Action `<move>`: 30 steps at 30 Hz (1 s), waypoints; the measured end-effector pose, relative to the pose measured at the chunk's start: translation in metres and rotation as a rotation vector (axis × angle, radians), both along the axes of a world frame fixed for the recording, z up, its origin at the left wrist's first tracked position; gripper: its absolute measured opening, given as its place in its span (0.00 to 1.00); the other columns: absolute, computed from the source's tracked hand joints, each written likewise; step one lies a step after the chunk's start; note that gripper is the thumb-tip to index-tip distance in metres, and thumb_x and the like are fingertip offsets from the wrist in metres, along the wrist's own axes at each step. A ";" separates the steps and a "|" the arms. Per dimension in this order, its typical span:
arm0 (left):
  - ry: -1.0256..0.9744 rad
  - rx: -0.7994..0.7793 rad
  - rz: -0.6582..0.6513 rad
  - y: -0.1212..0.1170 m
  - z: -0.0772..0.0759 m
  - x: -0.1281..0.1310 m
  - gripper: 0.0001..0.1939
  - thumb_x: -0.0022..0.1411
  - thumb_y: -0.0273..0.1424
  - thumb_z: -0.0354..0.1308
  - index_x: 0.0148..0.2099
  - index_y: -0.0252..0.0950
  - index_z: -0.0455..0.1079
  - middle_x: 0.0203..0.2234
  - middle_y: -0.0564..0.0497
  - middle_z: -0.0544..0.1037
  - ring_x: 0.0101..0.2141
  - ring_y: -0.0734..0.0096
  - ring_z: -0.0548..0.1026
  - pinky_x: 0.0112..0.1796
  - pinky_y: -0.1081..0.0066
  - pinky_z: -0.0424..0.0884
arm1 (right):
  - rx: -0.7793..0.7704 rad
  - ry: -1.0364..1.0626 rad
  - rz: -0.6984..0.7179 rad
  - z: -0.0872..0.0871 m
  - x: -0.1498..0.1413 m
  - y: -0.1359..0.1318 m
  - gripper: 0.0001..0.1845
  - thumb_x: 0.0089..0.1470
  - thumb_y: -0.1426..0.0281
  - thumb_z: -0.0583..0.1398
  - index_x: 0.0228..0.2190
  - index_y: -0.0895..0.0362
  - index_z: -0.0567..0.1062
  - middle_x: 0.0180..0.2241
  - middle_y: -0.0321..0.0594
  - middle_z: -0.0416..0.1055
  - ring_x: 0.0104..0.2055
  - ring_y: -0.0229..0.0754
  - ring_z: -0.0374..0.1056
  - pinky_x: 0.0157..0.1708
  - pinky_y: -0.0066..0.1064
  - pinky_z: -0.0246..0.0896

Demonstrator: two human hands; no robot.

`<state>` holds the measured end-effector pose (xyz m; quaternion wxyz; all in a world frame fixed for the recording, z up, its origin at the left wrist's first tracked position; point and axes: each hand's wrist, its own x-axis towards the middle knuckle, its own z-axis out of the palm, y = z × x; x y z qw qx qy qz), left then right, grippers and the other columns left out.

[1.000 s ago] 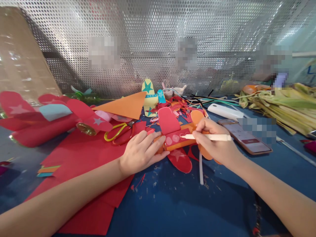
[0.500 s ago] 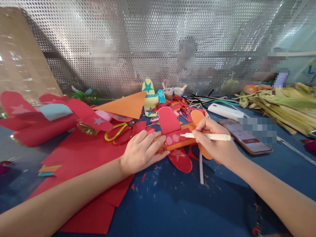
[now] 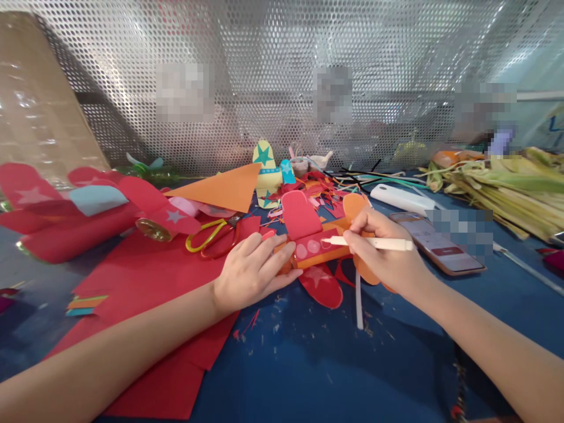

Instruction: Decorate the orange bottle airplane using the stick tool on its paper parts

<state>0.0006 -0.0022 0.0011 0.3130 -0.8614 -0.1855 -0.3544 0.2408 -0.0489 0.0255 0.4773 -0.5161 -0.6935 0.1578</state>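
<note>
An orange and red paper airplane [image 3: 328, 257] lies in front of me, with red wings, one bearing a pale star. Pale round spots run along its red strip. My left hand [image 3: 254, 271] grips its left end, fingers over the top and thumb at the near side. In my right hand [image 3: 376, 244] is a white marker pen [image 3: 390, 243], pinched between thumb and fingers. Its tip meets the red strip beside the spots, at a round outline. The right end of the airplane, with orange rounded pieces, is partly hidden behind my right hand.
Red paper sheets [image 3: 163, 352] lie left, with yellow-and-red-handled scissors [image 3: 214, 235] above them. A larger red paper airplane [image 3: 83, 220] stands far left. Paper scraps [image 3: 317, 191] are heaped behind. A phone [image 3: 438, 244], a white-handled tool [image 3: 402, 198] and dried husks [image 3: 493, 188] are right. Perforated metal rises behind.
Both hands stay almost where they were, and the pen tip remains on the red strip. The view has shifted very slightly.
</note>
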 end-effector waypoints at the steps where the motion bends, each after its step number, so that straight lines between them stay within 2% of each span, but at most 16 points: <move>1: -0.001 0.003 0.000 0.000 0.000 0.000 0.17 0.62 0.42 0.58 0.46 0.33 0.68 0.37 0.45 0.79 0.29 0.66 0.71 0.28 0.67 0.70 | 0.000 -0.002 -0.004 0.000 0.000 0.000 0.11 0.54 0.71 0.57 0.24 0.53 0.60 0.19 0.29 0.62 0.19 0.34 0.58 0.20 0.26 0.52; 30: 0.001 -0.005 -0.016 0.001 -0.001 -0.001 0.18 0.62 0.41 0.59 0.47 0.33 0.67 0.37 0.44 0.78 0.31 0.65 0.73 0.29 0.67 0.69 | 0.010 0.000 -0.020 0.002 0.000 0.000 0.10 0.53 0.70 0.57 0.23 0.53 0.61 0.18 0.29 0.63 0.20 0.34 0.59 0.20 0.27 0.53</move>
